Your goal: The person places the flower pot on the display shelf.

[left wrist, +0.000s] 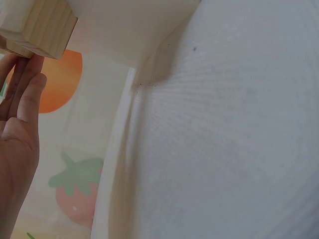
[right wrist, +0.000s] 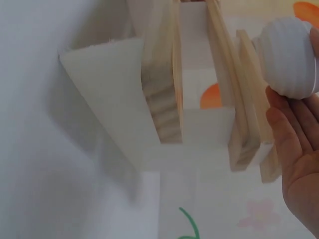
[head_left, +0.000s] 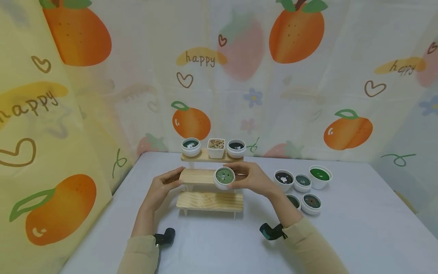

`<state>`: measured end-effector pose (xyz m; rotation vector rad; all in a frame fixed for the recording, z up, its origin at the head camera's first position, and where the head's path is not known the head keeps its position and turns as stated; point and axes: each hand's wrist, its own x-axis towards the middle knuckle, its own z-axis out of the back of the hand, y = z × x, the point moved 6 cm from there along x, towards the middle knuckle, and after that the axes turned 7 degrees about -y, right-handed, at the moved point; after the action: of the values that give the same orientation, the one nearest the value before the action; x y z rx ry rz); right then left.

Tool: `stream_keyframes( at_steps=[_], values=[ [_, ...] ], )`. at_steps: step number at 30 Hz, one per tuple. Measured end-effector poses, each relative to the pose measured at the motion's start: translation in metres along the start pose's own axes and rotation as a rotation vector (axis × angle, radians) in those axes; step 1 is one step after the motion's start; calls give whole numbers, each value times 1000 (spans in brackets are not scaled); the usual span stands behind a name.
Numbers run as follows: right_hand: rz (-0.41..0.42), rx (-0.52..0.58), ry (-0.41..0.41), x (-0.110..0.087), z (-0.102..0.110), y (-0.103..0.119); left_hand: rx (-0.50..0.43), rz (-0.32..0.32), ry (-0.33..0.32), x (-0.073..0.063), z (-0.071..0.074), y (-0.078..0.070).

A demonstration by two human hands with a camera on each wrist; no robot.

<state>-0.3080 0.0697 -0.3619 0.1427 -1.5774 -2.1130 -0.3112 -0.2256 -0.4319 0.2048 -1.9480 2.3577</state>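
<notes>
In the head view a tiered wooden display stand with three steps stands on the table. My right hand pinches a small round white pot with speckled green contents, at the right end of the middle step. The right wrist view shows this pot's ribbed side close beside the wooden boards. My left hand holds the left end of the middle step, thumb at the front edge and fingers toward the back. In the left wrist view its fingertips meet the wood end.
On the top step stand a round pot with dark green contents, a square pot of grainy bits and a dark-filled round pot. Several more white pots cluster on the table to the right. A fruit-printed cloth hangs behind.
</notes>
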Motion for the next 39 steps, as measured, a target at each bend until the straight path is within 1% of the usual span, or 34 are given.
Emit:
stream_keyframes(
  at_steps=[4,9,14,18,22,25,30,33,39],
  values=[
    [10,-16,-14,6,-10,1,4,-4,3,-1,1,2],
    [6,7,-20,14,-22,3,0,0,3,-1,3,5],
    [1,21,-28,22,-35,5,16,-6,4,-1,5,6],
    [16,31,-41,28,-46,9,28,-1,3,-1,5,5],
    [33,40,-70,35,-56,12,46,8,-2,-1,5,5],
    [17,27,-102,39,-62,13,48,12,0,-1,5,5],
    [-18,23,-150,43,-69,13,41,-1,13,0,4,4],
    [-30,32,-165,45,-72,13,36,-5,15,0,3,4],
    [-40,4,-189,48,-76,12,29,-6,13,0,2,3]
  ],
)
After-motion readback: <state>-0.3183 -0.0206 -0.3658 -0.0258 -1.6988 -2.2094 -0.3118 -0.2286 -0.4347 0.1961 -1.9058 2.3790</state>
